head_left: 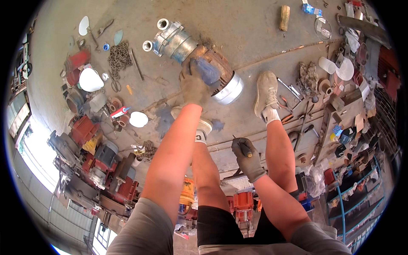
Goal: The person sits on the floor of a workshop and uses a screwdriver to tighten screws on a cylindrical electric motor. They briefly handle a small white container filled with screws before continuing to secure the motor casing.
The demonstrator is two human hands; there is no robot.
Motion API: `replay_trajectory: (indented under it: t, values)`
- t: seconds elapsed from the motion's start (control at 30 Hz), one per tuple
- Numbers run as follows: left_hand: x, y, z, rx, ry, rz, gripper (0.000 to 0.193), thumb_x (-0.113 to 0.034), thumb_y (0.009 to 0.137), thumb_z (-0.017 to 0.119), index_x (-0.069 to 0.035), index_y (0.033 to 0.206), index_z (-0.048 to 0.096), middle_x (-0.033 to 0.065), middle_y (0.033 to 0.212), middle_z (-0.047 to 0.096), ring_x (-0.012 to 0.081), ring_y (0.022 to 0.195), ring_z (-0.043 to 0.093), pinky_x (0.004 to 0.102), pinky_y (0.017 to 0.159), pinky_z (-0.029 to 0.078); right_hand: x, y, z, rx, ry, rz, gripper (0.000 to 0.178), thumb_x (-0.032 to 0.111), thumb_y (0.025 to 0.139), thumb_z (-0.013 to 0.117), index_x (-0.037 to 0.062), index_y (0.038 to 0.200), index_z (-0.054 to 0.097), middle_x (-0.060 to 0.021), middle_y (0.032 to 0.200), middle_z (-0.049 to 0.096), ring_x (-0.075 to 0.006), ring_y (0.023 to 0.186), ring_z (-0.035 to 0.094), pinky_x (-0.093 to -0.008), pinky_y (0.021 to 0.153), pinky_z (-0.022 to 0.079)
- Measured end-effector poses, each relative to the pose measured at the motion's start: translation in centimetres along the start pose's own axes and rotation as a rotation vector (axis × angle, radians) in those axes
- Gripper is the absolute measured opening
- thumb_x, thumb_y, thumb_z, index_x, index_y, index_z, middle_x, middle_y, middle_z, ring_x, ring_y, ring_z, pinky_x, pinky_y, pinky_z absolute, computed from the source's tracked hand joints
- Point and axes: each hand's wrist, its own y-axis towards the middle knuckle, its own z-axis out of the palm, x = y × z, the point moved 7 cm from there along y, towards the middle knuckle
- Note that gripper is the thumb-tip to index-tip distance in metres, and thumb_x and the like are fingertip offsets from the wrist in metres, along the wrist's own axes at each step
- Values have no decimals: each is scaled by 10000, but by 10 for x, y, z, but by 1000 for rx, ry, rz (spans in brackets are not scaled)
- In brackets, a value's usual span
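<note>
A pump with an attached motor (pixel 173 43) lies on its side on the floor in front of me. The pump end is blue-grey metal with two round ports; the motor end is rusty brown with a bright silver ring-shaped cover (pixel 230 90). My left hand (pixel 194 87), in a dirty grey-brown glove, rests against the motor beside a smooth blue patch (pixel 208 71). Its fingers are partly hidden. Between my shins, my right hand (pixel 248 159), in a grey glove, is closed round a screwdriver (pixel 245 149) with a dark and yellow handle, held away from the motor.
Left of the pump lie a chain (pixel 120 56), a red-and-white tube (pixel 119 112) and motor parts. Wrenches (pixel 289 88), pliers and other tools lie right of my right shoe (pixel 267 93). A wooden block (pixel 284 18) sits at the far right. Blue shelving (pixel 340 199) stands lower right.
</note>
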Motion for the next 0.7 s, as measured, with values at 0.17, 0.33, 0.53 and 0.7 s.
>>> replay_trajectory:
  t: [0.17,0.33,0.53,0.7]
  values:
    - [11,4,7,58,66,110,1320,-480,643,975,35,1620,253,237,1631,337,431,1479,369,488,1245,323,-1,11,31,96,105,4,192,73,1034,681,22,1209,623,-32,1022,694,-99,932,637,-260,806,519]
    - [13,7,8,98,91,105,1354,-519,653,966,37,1630,210,244,1639,319,440,1477,369,498,1244,320,18,9,39,97,91,76,182,64,1035,677,23,1206,632,-45,1034,690,-109,934,636,-267,819,523]
    - [16,15,16,144,174,110,1411,-513,646,968,12,1661,140,250,1655,318,441,1491,353,489,1265,281,9,15,46,139,125,87,187,62,1029,671,20,1207,631,-53,1044,698,-115,933,646,-275,835,538]
    - [21,14,-8,103,-112,53,1412,-546,681,955,62,1639,114,281,1674,217,437,1540,292,476,1298,265,13,25,53,129,103,77,177,81,1035,669,24,1198,630,-51,1018,699,-115,918,647,-277,837,533]
